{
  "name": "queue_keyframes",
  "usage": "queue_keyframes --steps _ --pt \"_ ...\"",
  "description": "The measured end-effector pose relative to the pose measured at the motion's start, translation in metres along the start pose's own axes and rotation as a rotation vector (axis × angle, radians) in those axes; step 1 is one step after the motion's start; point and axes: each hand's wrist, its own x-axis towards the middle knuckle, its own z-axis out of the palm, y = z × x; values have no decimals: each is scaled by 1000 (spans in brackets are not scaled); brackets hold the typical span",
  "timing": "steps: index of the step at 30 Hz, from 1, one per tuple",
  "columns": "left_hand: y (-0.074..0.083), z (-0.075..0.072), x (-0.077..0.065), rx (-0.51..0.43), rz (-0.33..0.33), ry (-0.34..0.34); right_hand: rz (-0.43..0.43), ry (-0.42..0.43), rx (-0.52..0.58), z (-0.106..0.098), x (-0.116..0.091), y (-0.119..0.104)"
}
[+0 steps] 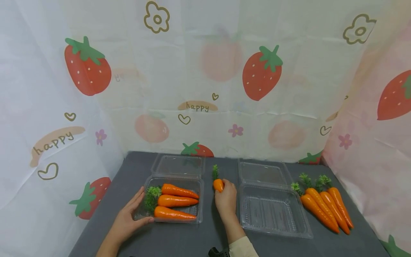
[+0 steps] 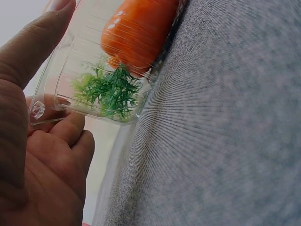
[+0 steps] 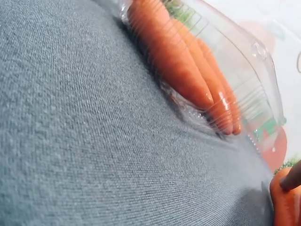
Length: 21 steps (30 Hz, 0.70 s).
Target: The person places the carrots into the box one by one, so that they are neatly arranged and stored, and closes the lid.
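Observation:
In the head view, a hinged clear plastic container (image 1: 201, 208) stands open on the left with three orange carrots (image 1: 177, 201) in it, leafy tops to the left. My left hand (image 1: 126, 218) holds its near left corner, thumb at the front rim and fingers along the left side. The left wrist view shows that thumb and the curled fingers around the corner, beside the green leaves (image 2: 110, 92). Between two containers, my right hand (image 1: 226, 198) grips another carrot (image 1: 218, 185) near its leafy end; the carrot's lower part is hidden by the hand.
To the right a second clear container (image 1: 271, 208) lies open with its lid (image 1: 264, 172) folded back. Several carrots (image 1: 327, 207) lie side by side on the grey cloth (image 1: 205, 237) beyond it. A strawberry-print curtain (image 1: 212, 82) encloses the back and sides.

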Motion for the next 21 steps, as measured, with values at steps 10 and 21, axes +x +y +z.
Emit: queue_keyframes --steps 10,21 --pt "2 -1 -2 52 -22 2 -49 12 43 -6 -4 -10" --pt "-1 0 0 137 -15 12 -131 -43 132 -17 -6 -22"
